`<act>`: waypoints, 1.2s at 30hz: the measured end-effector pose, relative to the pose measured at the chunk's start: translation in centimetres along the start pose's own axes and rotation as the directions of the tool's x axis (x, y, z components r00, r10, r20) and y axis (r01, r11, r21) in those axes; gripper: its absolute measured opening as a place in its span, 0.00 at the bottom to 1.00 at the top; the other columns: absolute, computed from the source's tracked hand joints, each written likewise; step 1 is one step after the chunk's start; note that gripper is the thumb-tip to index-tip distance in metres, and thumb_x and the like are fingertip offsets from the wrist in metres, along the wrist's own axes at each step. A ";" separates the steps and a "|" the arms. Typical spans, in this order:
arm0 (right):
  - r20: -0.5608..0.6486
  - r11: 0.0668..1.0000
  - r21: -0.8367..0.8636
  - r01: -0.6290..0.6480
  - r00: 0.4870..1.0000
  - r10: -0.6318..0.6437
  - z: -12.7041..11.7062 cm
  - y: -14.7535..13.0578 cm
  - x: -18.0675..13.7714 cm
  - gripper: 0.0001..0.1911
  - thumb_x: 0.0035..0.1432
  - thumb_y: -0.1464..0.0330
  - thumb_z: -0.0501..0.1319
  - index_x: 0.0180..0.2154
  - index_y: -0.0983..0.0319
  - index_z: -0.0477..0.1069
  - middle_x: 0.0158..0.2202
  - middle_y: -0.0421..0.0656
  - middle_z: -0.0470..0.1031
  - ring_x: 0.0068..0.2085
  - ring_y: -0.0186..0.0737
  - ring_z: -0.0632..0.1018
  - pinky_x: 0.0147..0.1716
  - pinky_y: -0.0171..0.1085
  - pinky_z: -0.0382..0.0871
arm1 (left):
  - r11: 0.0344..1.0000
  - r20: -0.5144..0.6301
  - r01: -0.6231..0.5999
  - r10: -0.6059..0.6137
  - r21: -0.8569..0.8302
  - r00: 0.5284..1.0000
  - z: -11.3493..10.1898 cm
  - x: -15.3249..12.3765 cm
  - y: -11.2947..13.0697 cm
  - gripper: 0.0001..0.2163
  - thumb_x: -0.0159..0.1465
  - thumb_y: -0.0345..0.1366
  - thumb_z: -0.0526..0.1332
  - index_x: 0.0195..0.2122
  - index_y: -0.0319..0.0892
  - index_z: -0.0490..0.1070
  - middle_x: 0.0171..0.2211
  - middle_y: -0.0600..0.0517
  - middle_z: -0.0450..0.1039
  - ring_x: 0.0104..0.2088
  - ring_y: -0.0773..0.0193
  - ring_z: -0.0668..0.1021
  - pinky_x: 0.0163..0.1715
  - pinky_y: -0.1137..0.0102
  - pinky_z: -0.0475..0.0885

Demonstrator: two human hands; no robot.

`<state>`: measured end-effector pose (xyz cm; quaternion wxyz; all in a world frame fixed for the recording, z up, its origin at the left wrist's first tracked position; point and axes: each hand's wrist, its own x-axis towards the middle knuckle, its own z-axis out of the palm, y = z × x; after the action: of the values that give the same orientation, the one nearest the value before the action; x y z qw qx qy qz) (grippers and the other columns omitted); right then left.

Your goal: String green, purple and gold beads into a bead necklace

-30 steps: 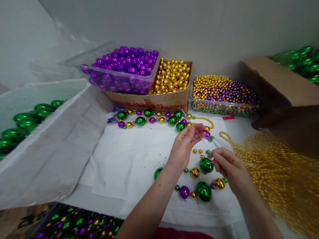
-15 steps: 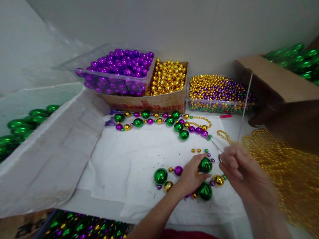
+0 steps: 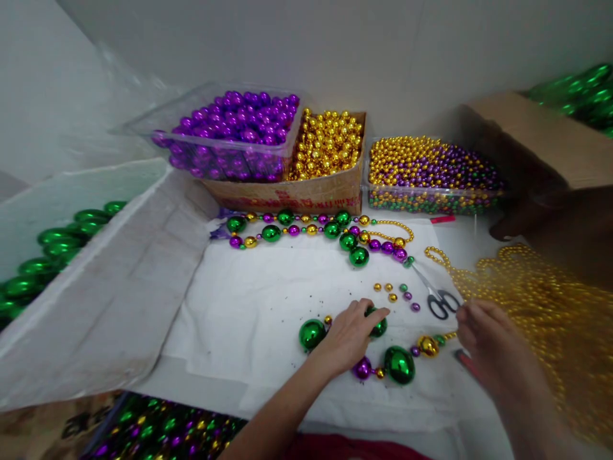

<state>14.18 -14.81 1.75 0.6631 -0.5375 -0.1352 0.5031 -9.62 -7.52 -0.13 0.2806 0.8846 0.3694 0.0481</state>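
Note:
My left hand (image 3: 347, 335) is closed around a large shiny green bead (image 3: 378, 324), its fingers curled over the top. This bead lies among a partly strung necklace of green, purple and gold beads; a large green bead (image 3: 399, 365) and a gold bead (image 3: 428, 345) sit to its right. My right hand (image 3: 486, 338), blurred, has its fingers pinched together beside the handles of the dark-handled scissors (image 3: 443, 304). What it holds is too blurred to make out. Loose small gold beads (image 3: 389, 288) and small purple beads (image 3: 416, 306) lie beyond my hands.
A finished-looking bead strand (image 3: 271, 233) lies across the white cloth (image 3: 239, 300). Behind stand a clear tub of purple beads (image 3: 234, 128), a carton of gold beads (image 3: 330, 144) and a tub of mixed beads (image 3: 426, 169). Gold bead chains (image 3: 541, 306) heap at right.
My left hand has drawn the green bead slightly left. My right hand has moved right and down, uncovering the scissors' handles and a third loose gold bead.

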 end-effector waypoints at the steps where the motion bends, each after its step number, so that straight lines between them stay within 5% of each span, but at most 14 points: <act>1: -0.020 0.999 0.027 -0.019 1.000 0.020 -0.2 0.3 0.0 0.08 0.50 0.67 0.67 0.34 0.59 0.71 0.28 0.39 0.72 0.20 0.27 0.66 0.16 0.26 0.58 | 1.000 0.009 0.003 -0.003 0.020 1.000 0.1 0.0 0.1 0.33 0.54 0.18 0.51 0.59 0.52 0.56 0.53 0.48 0.60 0.52 0.56 0.66 0.50 0.61 0.66; 13: -0.038 0.986 0.167 -0.017 0.999 0.023 -1.0 -0.9 -0.6 0.11 0.47 0.69 0.68 0.34 0.56 0.69 0.31 0.39 0.73 0.26 0.31 0.71 0.20 0.27 0.65 | 0.999 0.022 0.009 -0.010 0.051 1.000 0.6 -0.2 1.2 0.34 0.49 0.16 0.49 0.57 0.48 0.57 0.54 0.46 0.59 0.53 0.56 0.64 0.51 0.61 0.63; 19: 0.022 0.984 0.178 -0.012 1.000 0.008 -1.2 -0.2 -0.7 0.07 0.51 0.69 0.66 0.33 0.58 0.69 0.27 0.37 0.70 0.19 0.24 0.62 0.17 0.25 0.60 | 0.997 0.036 -0.032 0.030 0.063 0.999 0.9 -0.8 1.3 0.33 0.50 0.15 0.48 0.55 0.48 0.60 0.56 0.46 0.58 0.55 0.55 0.63 0.52 0.60 0.62; 23: 0.015 0.992 0.119 -0.027 1.000 0.026 -0.7 -0.1 -0.6 0.09 0.51 0.67 0.67 0.34 0.57 0.69 0.27 0.37 0.70 0.21 0.27 0.65 0.16 0.25 0.58 | 0.999 0.038 0.017 -0.018 0.046 0.999 0.9 -0.9 1.1 0.36 0.49 0.15 0.49 0.59 0.48 0.58 0.59 0.45 0.57 0.57 0.54 0.62 0.54 0.58 0.61; 28: -0.021 0.999 -0.038 -0.020 1.000 0.019 0.0 0.3 -0.6 0.11 0.49 0.64 0.69 0.35 0.56 0.70 0.25 0.36 0.70 0.18 0.25 0.62 0.15 0.25 0.55 | 0.981 0.082 0.032 -0.017 -0.192 0.996 -1.0 0.5 -0.3 0.37 0.53 0.34 0.65 0.63 0.49 0.52 0.65 0.45 0.50 0.62 0.49 0.57 0.59 0.55 0.57; 32: 0.014 0.988 -0.146 -0.051 0.998 0.053 1.2 1.6 -1.0 0.16 0.49 0.61 0.69 0.40 0.57 0.73 0.23 0.37 0.70 0.18 0.25 0.60 0.14 0.25 0.48 | 0.917 -0.139 0.099 -0.164 -0.385 0.977 -1.2 4.4 -1.6 0.14 0.61 0.36 0.58 0.48 0.43 0.70 0.51 0.46 0.67 0.50 0.58 0.71 0.54 0.62 0.64; 36: 0.067 0.980 -0.161 -0.114 0.990 0.126 2.0 3.0 -1.7 0.19 0.49 0.59 0.68 0.42 0.58 0.72 0.21 0.36 0.68 0.16 0.23 0.55 0.13 0.26 0.44 | 0.874 -0.188 0.176 -0.287 -0.453 0.939 0.6 7.9 -2.1 0.08 0.57 0.27 0.58 0.36 0.40 0.74 0.40 0.47 0.69 0.44 0.56 0.72 0.53 0.59 0.63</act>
<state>10.43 -15.29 0.58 0.5816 -0.5755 -0.1671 0.5502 -5.00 -1.21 -2.71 0.4237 0.7366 0.4858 0.2046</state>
